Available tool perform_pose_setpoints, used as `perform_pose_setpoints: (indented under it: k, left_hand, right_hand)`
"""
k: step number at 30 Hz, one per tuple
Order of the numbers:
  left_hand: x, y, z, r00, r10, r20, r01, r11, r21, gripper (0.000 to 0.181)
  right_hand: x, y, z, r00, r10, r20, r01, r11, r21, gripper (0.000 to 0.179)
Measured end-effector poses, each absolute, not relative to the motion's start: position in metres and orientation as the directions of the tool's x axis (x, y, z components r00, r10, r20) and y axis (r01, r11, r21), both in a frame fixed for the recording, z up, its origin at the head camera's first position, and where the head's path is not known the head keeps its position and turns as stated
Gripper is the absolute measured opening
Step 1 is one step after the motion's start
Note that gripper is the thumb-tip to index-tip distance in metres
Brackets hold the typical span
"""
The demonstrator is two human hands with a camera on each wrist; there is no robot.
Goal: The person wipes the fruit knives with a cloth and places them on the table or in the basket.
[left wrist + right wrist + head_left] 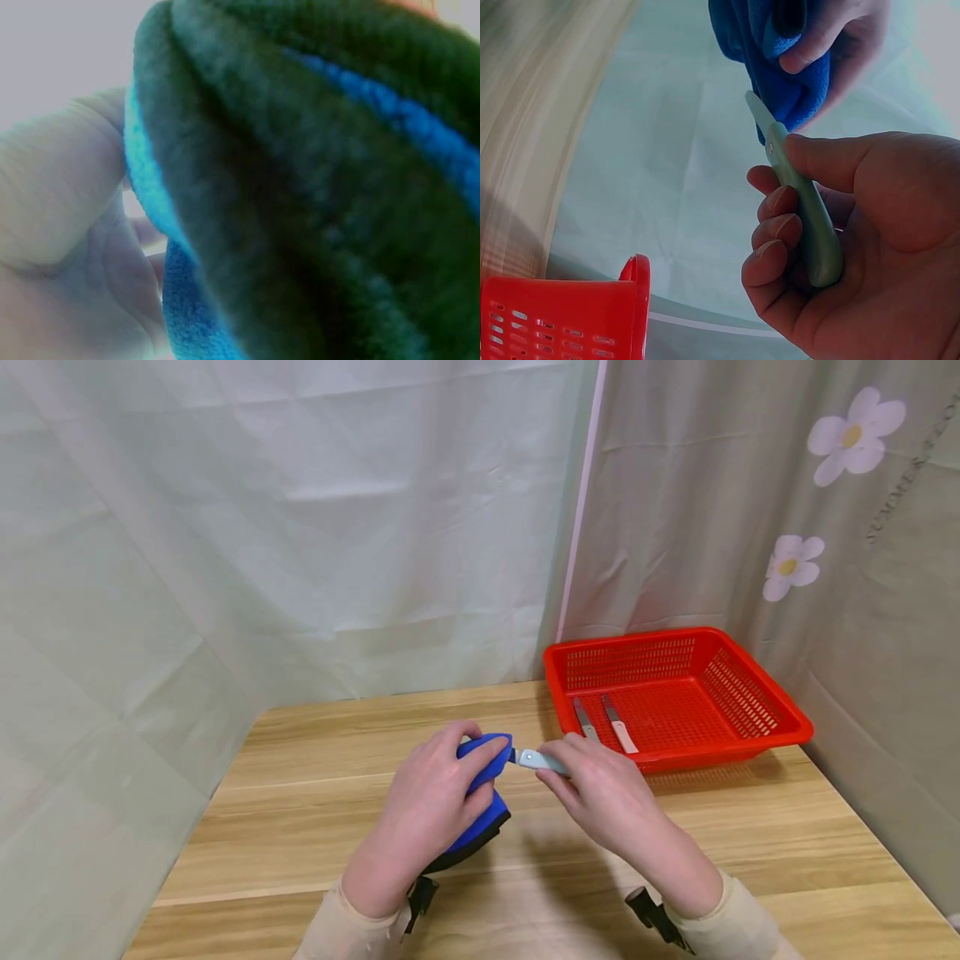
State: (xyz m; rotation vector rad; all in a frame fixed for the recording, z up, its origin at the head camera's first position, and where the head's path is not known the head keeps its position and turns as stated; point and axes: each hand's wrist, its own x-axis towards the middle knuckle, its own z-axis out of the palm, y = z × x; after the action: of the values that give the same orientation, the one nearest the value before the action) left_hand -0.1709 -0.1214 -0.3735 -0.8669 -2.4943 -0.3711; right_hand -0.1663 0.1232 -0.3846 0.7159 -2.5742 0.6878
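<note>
My right hand (611,789) grips a small knife by its pale green-blue handle (810,217), the thumb along one side and the fingers curled round the other. Its short blade (760,111) points toward a blue cloth (480,827) with a black edge. In the head view most of the blade is hidden by the cloth. My left hand (435,789) holds that cloth bunched between thumb and fingers, over the blade. Dark and blue folds of the cloth (285,195) fill most of the left wrist view, beside the thumb and palm.
A red plastic basket (757,747) stands at the table's back right. Inside lie two more knives, one with a pinkish-white handle (624,737) and one with a greenish handle (591,732). Curtains (420,527) hang round the wooden table (300,793).
</note>
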Motion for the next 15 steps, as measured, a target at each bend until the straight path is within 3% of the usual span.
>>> perform_pose_setpoints:
  k: [15]
  left_hand:
    - [-0.177,-0.136,-0.373,-0.691,0.472,0.547,0.619,0.778,0.111,0.044]
  right_hand:
    - [-0.166,0.125,-0.383,-0.784,-0.371,0.497,-0.570,0.747,-0.341,0.025]
